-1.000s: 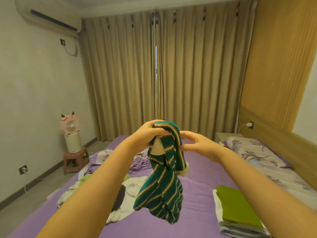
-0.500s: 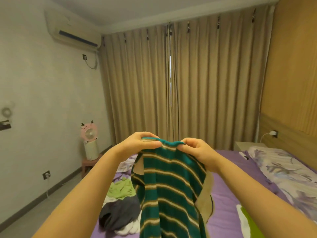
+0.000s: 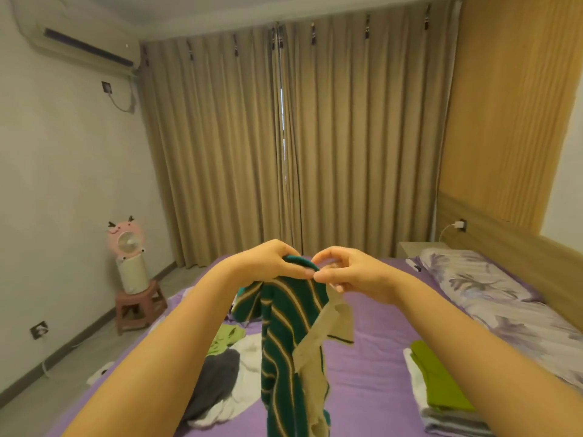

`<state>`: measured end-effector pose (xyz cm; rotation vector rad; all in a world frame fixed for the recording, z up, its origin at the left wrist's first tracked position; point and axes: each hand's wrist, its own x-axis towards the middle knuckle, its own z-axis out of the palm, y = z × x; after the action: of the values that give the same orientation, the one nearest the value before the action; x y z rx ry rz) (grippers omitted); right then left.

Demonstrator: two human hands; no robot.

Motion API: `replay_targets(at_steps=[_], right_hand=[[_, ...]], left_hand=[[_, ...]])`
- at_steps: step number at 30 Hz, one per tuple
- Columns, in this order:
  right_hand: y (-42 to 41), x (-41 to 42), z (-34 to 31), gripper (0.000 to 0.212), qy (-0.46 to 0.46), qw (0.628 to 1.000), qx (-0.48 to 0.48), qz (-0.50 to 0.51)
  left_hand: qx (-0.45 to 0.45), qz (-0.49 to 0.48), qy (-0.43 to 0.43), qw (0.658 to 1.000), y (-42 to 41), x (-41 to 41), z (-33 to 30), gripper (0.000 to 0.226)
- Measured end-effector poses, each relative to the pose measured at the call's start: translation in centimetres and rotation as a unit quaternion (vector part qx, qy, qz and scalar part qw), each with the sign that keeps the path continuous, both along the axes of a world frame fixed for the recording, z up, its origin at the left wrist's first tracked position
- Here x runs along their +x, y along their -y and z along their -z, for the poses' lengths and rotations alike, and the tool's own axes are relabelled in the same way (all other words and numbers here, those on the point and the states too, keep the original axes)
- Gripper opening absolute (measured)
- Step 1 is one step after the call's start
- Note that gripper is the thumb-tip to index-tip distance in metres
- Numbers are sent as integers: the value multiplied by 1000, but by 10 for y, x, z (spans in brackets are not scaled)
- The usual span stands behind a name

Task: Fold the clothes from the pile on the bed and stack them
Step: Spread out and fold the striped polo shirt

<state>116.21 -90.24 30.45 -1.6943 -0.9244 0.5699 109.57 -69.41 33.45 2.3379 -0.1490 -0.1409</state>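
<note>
Both hands, left hand (image 3: 271, 266) and right hand (image 3: 350, 272), pinch the striped green garment (image 3: 284, 326); no writing legible.

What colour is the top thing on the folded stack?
Bright green. The folded stack lies on the purple bed, seen in the head view.

Two hands up, left hand (image 3: 268, 263) and right hand (image 3: 350, 272), and one green striped shirt (image 3: 284, 335); one messy pile (image 3: 227, 367) on one bed (image 3: 372, 357); one folded stack (image 3: 441, 389). Also one pillow (image 3: 473, 275); one pink fan (image 3: 126, 244); one stool (image 3: 138, 304); one air conditioner (image 3: 85, 48).
</note>
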Motion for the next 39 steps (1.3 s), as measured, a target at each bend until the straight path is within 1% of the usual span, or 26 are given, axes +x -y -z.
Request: replay_targets(at_steps=[1, 3, 5, 7, 8, 10, 12, 13, 15, 17, 18, 20, 21, 23, 24, 26, 27, 30, 33, 35, 37, 39], right_hand=[[6, 1, 6, 39, 5, 1000, -18, -7], [11, 0, 21, 34, 25, 998, -54, -27], [11, -2, 34, 26, 36, 998, -57, 1], [10, -2, 39, 21, 31, 998, -18, 57], [10, -1, 39, 20, 17, 997, 9, 69], [11, 3, 32, 25, -9, 996, 52, 69], [10, 7, 24, 28, -11, 994, 80, 77], [9, 8, 19, 24, -9, 992, 94, 84], [5, 11, 9, 9, -14, 986, 134, 99], [1, 12, -2, 26, 1, 983, 147, 106], [-1, 11, -6, 28, 24, 988, 121, 97], [-5, 7, -6, 18, 75, 994, 43, 66], [-8, 5, -2, 13, 82, 995, 17, 56], [-11, 2, 3, 10, 72, 995, 14, 61], [-12, 1, 5, 10, 66, 995, 27, 73], [-9, 3, 3, 8, 45, 993, 58, 93], [-6, 4, 1, 7, 33, 992, 72, 95], [2, 9, 1, 6, 23, 989, 98, 109], [11, 15, 10, 15, 33, 983, 112, 141], [18, 19, 24, 16, 18, 983, 120, 137], [24, 22, 45, 29, -10, 990, 96, 105], [26, 22, 69, 44, -36, 997, 49, 57]], left_hand=[[-10, 0, 9, 1000, 2, 4, -1, 29], [-36, -1, 24, 999, 5, 11, -6, 23], [-57, 6, 33, 998, 5, 14, -10, 21], [-70, 19, 39, 997, 2, 16, -15, 25], [-67, 23, 41, 997, -2, 16, -17, 26], [-53, 27, 36, 998, -13, 15, -21, 22], [-38, 28, 12, 999, -24, 12, -21, 21], [-31, 28, 0, 999, -29, 11, -19, 21], [-28, 28, -18, 999, -34, 6, -12, 22], [-60, 32, -46, 997, -34, 1, -3, 28], [-64, 34, -56, 996, -32, -2, 1, 35], [-36, 29, -51, 998, -23, -4, 12, 50], [-16, 20, -47, 999, -17, -3, 19, 59], [22, 9, -78, 997, -1, -3, 35, 76], [20, 13, -112, 993, 6, -3, 44, 79], [-43, 28, -160, 986, 20, -2, 60, 71], [-86, 33, -158, 983, 25, 0, 67, 66], [-181, 17, -120, 976, 38, 6, 75, 58], [-221, -9, -85, 971, 49, 12, 72, 49], [-258, -10, -71, 963, 52, 15, 65, 42], [-293, -11, -57, 954, 51, 16, 53, 38], [-299, -11, -42, 953, 47, 16, 35, 38]])
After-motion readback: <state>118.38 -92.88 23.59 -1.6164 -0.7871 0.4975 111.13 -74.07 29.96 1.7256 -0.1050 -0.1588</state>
